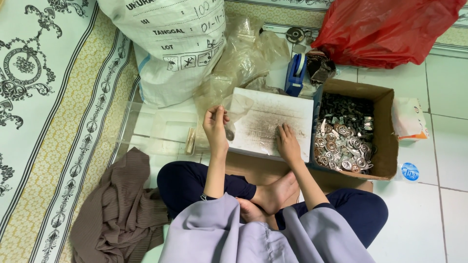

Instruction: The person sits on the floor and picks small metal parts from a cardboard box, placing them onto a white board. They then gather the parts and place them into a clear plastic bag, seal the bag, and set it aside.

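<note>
Left hand (216, 124) grip pinches a small bag (237, 108); right hand (286, 141) presses the white board (273, 122).

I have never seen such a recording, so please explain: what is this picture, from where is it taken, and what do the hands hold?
This one picture comes from a camera on a person's head, looking down at their own crossed legs on a tiled floor. The left hand holds up a small clear plastic bag with a dark piece inside. The right hand rests on a white board. Beside it, a cardboard box holds many small round metal parts. A clear plastic tray and a brown cloth lie on the left.
</note>
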